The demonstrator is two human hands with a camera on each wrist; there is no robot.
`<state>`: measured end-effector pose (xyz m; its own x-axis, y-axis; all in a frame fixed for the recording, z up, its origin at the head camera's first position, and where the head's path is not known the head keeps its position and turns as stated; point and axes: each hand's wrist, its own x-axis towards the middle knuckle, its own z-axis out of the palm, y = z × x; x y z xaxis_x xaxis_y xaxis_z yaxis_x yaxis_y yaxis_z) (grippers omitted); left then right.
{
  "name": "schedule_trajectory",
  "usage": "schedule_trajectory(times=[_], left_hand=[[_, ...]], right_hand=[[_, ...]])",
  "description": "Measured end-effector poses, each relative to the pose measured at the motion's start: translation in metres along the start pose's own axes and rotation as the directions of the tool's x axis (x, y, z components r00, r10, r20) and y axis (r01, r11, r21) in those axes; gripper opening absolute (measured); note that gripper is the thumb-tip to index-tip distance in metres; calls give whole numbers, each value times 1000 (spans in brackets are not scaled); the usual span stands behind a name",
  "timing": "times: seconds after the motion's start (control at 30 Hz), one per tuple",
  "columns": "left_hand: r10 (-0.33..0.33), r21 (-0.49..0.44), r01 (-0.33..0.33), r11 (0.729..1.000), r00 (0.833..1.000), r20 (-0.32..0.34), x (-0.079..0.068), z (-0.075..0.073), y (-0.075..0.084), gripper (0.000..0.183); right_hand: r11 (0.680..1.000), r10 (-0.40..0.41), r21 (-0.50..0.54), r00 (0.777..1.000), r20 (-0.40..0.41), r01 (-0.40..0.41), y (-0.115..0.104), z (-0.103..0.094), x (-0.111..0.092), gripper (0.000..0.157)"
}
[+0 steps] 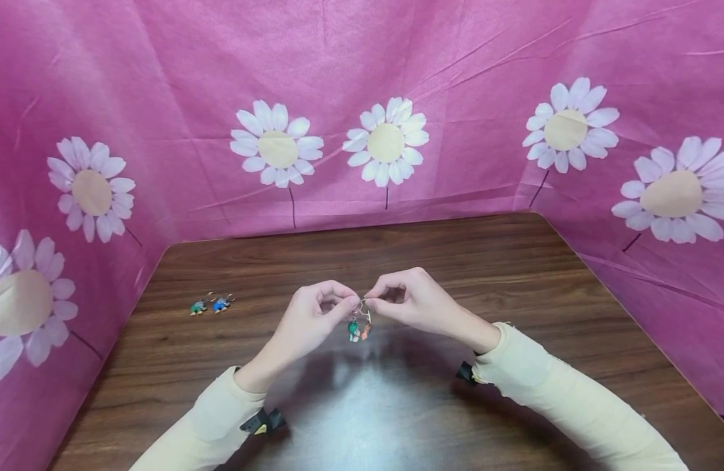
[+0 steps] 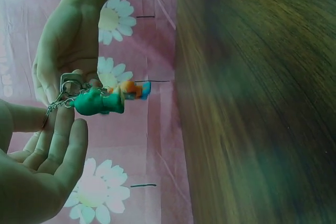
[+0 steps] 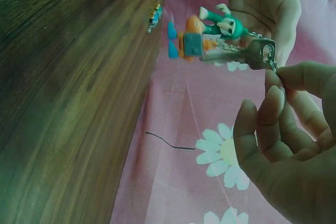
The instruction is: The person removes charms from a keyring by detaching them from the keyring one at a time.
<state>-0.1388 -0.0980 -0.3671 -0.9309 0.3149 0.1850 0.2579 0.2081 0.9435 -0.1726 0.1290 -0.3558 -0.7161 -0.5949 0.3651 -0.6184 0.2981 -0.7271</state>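
Now a green figure, an orange figure and a key dangle from metal rings above the tabletop! Left hand: fingers pinching those rings. Right hand: fingers pinching them too, just opposite! Over on the left, two more keychains lie side by side, pink flowered cloth rising behind.

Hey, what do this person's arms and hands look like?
The left hand and right hand are bare, without gloves. The person wears long, pale cream sleeves. A small black piece sticks out near each sleeve's end; the left one shows some yellow.
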Motion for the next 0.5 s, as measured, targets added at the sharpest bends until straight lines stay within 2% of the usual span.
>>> schedule_trajectory(times=[0.13, 0.23, 0.5], left_hand=[[16, 45, -16, 999, 1000, -12, -1, 0, 0, 10], [8, 42, -9, 999, 1000, 1, -1, -1, 0, 12], [-53, -80, 59, 995, 996, 78, 1, -7, -1, 19]], right_hand=[[1000, 17, 3, 1000, 24, -17, 0, 0, 2, 7], [1000, 29, 11, 999, 27, -29, 0, 1, 2, 7], [999, -12, 46, 1000, -14, 12, 4, 3, 0, 5]])
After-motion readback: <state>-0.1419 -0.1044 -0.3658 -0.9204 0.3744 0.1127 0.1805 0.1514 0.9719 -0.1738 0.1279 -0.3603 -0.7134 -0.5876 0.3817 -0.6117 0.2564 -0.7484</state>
